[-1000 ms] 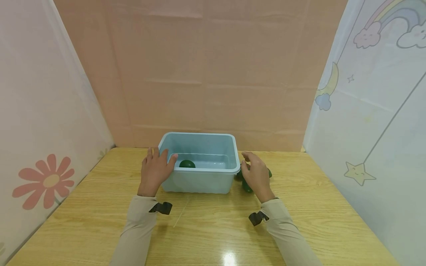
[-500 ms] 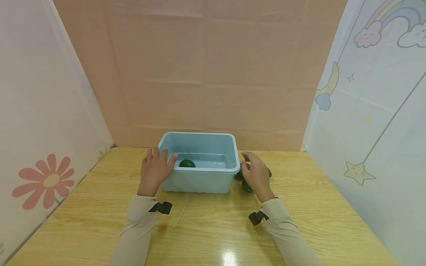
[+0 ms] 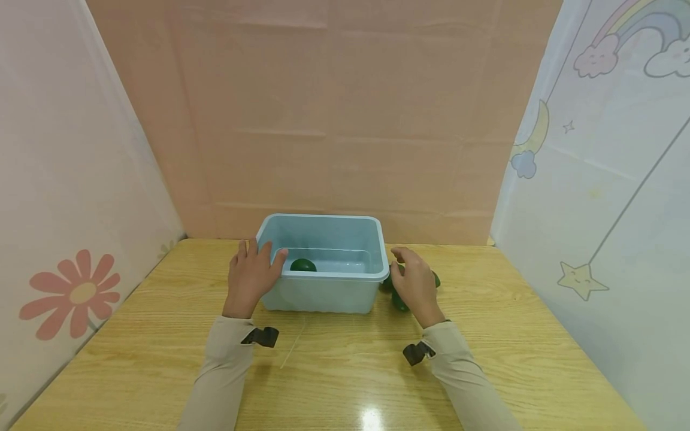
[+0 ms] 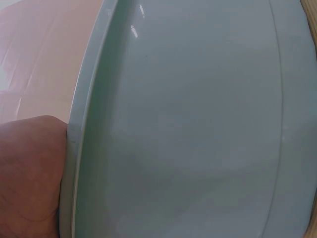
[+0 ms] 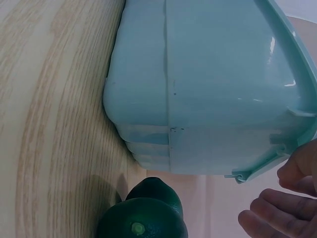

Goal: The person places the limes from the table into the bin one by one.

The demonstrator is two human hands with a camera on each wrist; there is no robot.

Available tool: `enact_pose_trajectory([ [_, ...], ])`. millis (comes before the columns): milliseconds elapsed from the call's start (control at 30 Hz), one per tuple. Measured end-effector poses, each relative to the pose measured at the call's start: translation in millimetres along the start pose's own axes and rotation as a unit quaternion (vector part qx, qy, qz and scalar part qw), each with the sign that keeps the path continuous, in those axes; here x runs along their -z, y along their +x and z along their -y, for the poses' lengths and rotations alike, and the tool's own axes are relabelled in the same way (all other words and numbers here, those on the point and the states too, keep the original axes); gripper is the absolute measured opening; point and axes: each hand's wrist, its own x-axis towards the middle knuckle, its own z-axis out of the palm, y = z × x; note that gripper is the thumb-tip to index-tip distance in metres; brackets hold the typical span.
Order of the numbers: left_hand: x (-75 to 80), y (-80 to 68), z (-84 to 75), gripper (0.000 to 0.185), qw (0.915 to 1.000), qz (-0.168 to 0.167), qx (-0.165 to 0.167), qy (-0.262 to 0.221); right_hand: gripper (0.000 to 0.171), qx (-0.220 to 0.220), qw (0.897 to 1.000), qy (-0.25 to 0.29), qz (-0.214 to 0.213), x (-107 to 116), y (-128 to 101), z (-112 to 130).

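A light blue plastic bin [image 3: 323,293] stands on the table, and a dark green avocado [image 3: 303,265] lies inside it. My left hand [image 3: 250,278] rests on the bin's left front corner, fingers spread and thumb over the rim. My right hand [image 3: 415,284] is by the right front corner with loosely bent fingers. In the right wrist view its thumb [image 5: 299,168] is at the rim; whether it touches is unclear. More avocados [image 3: 400,301] lie right of the bin, partly hidden under the right hand. The right wrist view shows one avocado [image 5: 141,220] with a pale stem scar.
The wooden table [image 3: 334,365] reaches back to a peach cloth backdrop [image 3: 345,120]. Pale printed cloth walls [image 3: 593,209] stand on both sides. A dark wrist mount [image 3: 261,337] sits on each sleeve.
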Motion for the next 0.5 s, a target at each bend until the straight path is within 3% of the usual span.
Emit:
enact_pose_trajectory([
  [500,1.2,0.1,-1.2,0.063,1.0,0.006,0.0,0.004,0.028,-0.007,1.0,-0.013,0.01,-0.2,-0.2,-0.2],
])
